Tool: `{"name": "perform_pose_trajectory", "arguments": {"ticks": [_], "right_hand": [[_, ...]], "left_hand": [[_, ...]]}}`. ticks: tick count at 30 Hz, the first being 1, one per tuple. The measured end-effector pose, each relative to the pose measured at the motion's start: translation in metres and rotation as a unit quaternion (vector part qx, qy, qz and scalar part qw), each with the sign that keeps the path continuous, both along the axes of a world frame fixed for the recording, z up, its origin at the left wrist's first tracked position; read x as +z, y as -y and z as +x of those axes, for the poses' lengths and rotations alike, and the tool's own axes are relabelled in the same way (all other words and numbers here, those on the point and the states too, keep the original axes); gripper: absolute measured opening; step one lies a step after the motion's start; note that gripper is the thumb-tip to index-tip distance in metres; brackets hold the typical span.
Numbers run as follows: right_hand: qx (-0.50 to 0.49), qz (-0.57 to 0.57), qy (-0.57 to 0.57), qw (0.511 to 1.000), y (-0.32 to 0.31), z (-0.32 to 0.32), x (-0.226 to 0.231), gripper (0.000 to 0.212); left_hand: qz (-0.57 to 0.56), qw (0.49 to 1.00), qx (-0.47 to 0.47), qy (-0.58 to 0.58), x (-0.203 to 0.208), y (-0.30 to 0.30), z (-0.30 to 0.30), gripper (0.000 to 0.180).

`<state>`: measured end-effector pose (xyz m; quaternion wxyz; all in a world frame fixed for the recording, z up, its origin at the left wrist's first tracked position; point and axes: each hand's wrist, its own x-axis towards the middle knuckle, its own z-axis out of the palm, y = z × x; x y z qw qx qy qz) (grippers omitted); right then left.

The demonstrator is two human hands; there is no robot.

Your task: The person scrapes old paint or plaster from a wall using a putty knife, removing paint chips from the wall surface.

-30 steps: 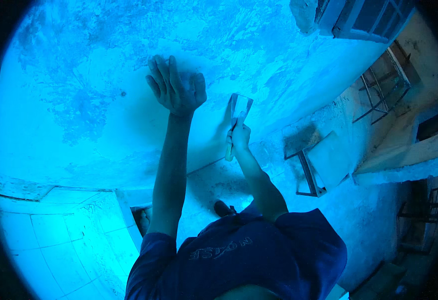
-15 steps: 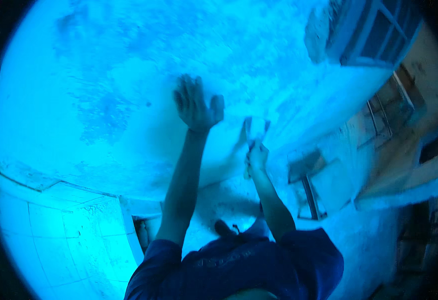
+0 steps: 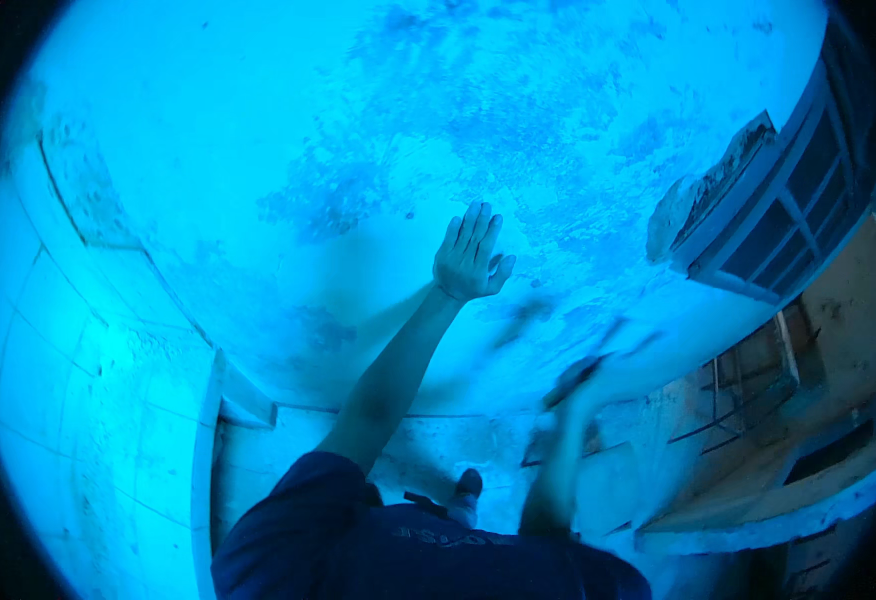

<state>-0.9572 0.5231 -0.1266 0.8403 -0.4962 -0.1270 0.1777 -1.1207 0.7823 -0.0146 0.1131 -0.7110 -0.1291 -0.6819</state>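
My left hand (image 3: pixel 471 257) lies against the pale, patchy wall (image 3: pixel 208 170), fingers straight and held flat, with nothing in it. Lower and to the right, my right hand (image 3: pixel 580 400) is closed around a putty knife (image 3: pixel 575 378). Motion smears both that hand and the tool, so the blade's outline and whether it touches the wall cannot be made out. Darker, rough patches (image 3: pixel 333 185) spread over the wall above and to the left of my left hand. Strong blue light tints everything.
A barred window (image 3: pixel 788 225) with a broken, rough-edged sill is at the upper right. Tiled surfaces (image 3: pixel 48 340) run along the left, ending in a raised edge. At the lower right are a thin metal frame (image 3: pixel 733 395) and a long pale ledge (image 3: pixel 758 530). My shoe (image 3: pixel 469 483) shows below.
The view has turned, so window and tiles sit differently. My left hand stays flat on the wall. My right hand has swung with the putty knife, which is now blurred.
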Motion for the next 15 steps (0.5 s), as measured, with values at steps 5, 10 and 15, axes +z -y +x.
{"name": "perform_pose_trajectory", "arguments": {"ticks": [5,10,15], "right_hand": [[0.067,-0.134,-0.071,0.986,0.028,-0.223,-0.016,0.023],[0.107,-0.241,-0.202,0.943,0.080,-0.238,-0.073,0.015],[0.126,-0.335,-0.002,0.934,0.043,-0.221,-0.009,0.042]], "left_hand": [[-0.030,0.992,-0.112,-0.056,-0.017,0.003,-0.031,0.055],[-0.197,0.970,-0.124,0.069,-0.066,0.058,-0.090,0.037],[-0.378,0.892,-0.196,0.153,-0.116,0.084,-0.120,0.025]]}}
